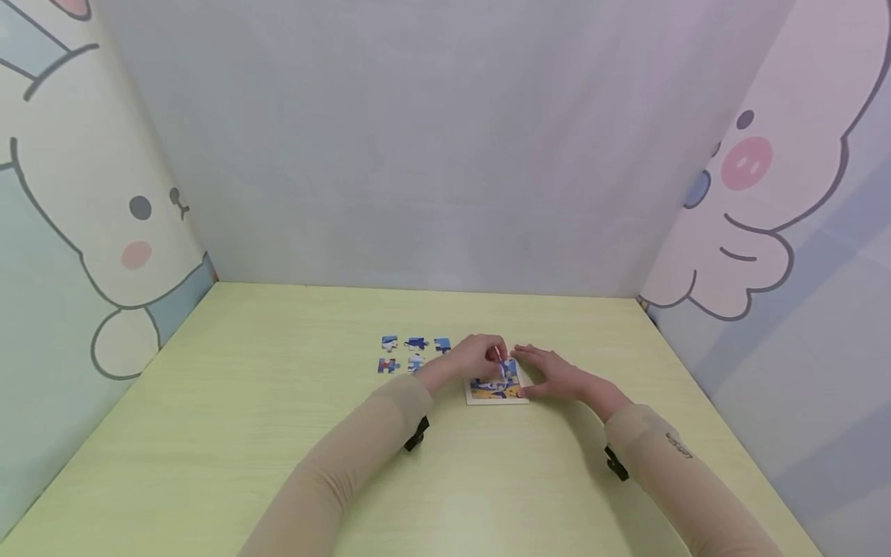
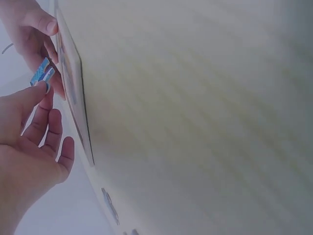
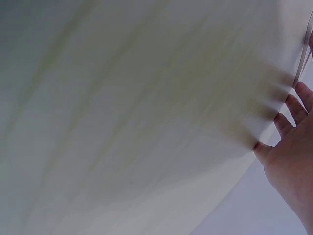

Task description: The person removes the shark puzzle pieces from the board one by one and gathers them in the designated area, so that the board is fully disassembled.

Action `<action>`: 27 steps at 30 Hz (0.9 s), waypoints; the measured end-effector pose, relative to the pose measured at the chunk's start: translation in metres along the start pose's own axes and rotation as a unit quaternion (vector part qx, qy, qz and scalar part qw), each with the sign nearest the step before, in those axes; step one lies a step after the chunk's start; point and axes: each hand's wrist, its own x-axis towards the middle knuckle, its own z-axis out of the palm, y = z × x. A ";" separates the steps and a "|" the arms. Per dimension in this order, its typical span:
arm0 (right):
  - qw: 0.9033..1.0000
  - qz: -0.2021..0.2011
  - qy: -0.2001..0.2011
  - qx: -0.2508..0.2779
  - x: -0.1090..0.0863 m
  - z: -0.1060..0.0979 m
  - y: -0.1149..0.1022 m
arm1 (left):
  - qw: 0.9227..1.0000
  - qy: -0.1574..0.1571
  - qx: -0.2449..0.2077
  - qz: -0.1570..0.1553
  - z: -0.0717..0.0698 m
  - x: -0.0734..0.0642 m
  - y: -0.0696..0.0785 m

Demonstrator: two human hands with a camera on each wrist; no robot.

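Observation:
My left hand (image 1: 479,357) is over the upper left of a puzzle tray (image 1: 497,401) with a white rim. Between thumb and fingertips it pinches a blue-and-white jigsaw piece (image 2: 43,73), held just off the tray in the left wrist view. Joined pieces with an orange and blue picture fill the tray's lower part; my left hand hides some of the upper part. My right hand (image 1: 554,374) rests at the tray's right side, thumb on the rim near the lower right corner. Its other fingers (image 3: 284,126) are spread and touch the tabletop.
Several loose jigsaw pieces (image 1: 416,343) lie in two rows left of the tray, partly behind my left wrist. The pale yellow table (image 1: 244,418) meets a grey backdrop (image 1: 418,155) at the back, and cartoon-printed side panels (image 1: 766,255) stand left and right.

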 end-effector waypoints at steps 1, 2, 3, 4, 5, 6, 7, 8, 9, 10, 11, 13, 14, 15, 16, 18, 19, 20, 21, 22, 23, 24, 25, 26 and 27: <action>1.000 -0.002 0.001 0.001 0.000 0.000 0.000 | 1.000 0.000 -0.002 -0.003 -0.001 -0.001 0.001; 1.000 -0.003 0.001 0.001 0.000 0.000 0.000 | 1.000 0.001 -0.003 -0.004 -0.003 -0.001 0.001; 1.000 -0.003 0.002 0.001 0.000 0.001 0.000 | 1.000 -0.001 -0.007 -0.007 -0.004 -0.002 0.002; 1.000 -0.003 0.002 0.000 0.000 0.001 0.000 | 1.000 -0.001 -0.010 -0.009 -0.006 -0.002 0.003; 1.000 -0.005 0.003 -0.003 0.000 0.001 0.000 | 1.000 -0.001 -0.011 -0.009 -0.007 -0.003 0.003; 1.000 -0.003 0.002 -0.003 0.000 0.001 0.000 | 1.000 -0.001 -0.011 -0.009 -0.009 -0.003 0.004; 1.000 0.000 0.001 -0.005 0.000 0.001 0.000 | 1.000 0.000 -0.010 -0.007 -0.010 -0.004 0.005; 1.000 0.000 0.001 -0.008 0.001 0.002 0.001 | 1.000 0.001 -0.010 -0.006 -0.012 -0.004 0.005; 1.000 0.003 0.000 -0.010 0.001 0.002 0.001 | 1.000 0.002 -0.010 -0.005 -0.013 -0.005 0.005; 1.000 0.003 0.000 -0.011 0.001 0.002 0.001 | 1.000 0.004 -0.007 -0.002 -0.014 -0.006 0.006; 1.000 0.004 0.000 -0.011 0.001 0.002 0.001 | 1.000 0.006 -0.004 0.000 -0.016 -0.006 0.006; 1.000 0.005 -0.002 -0.011 0.001 0.002 0.001 | 1.000 0.008 0.004 0.005 -0.019 -0.008 0.006; 1.000 0.005 -0.002 -0.010 0.001 0.002 0.001 | 1.000 0.008 0.006 0.007 -0.020 -0.009 0.006; 1.000 0.008 -0.003 -0.009 0.001 0.002 0.001 | 1.000 0.008 0.008 0.009 -0.021 -0.010 0.006; 1.000 0.008 -0.004 -0.009 0.001 0.001 0.000 | 1.000 0.008 0.012 0.010 -0.023 -0.011 0.006; 1.000 0.005 -0.003 -0.012 0.001 0.001 0.000 | 1.000 0.006 0.012 0.010 -0.026 -0.014 0.006; 1.000 0.003 -0.002 -0.014 0.001 0.000 -0.001 | 1.000 0.005 0.012 0.010 -0.028 -0.015 0.007; 1.000 0.003 -0.002 -0.017 0.001 0.000 -0.001 | 1.000 0.004 0.010 0.009 -0.030 -0.016 0.006; 1.000 0.000 -0.001 -0.020 0.001 0.000 -0.002 | 1.000 0.003 0.009 0.009 -0.031 -0.018 0.006; 1.000 -0.002 0.000 -0.022 0.001 -0.001 -0.002 | 1.000 0.003 0.009 0.009 -0.033 -0.019 0.005; 1.000 -0.003 0.001 -0.025 0.002 -0.001 -0.002 | 1.000 0.002 0.007 0.008 -0.035 -0.020 0.005; 1.000 -0.002 0.002 -0.026 0.002 -0.001 -0.003 | 1.000 0.002 0.006 0.007 -0.037 -0.021 0.005; 1.000 -0.003 0.003 -0.027 0.002 -0.001 -0.003 | 1.000 0.001 0.007 0.005 -0.039 -0.022 0.005; 1.000 -0.003 0.003 -0.030 0.003 -0.002 -0.003 | 1.000 -0.001 0.007 0.003 -0.041 -0.023 0.004; 0.999 -0.004 0.005 -0.033 0.003 -0.002 -0.003 | 1.000 -0.002 0.006 0.001 -0.043 -0.024 0.004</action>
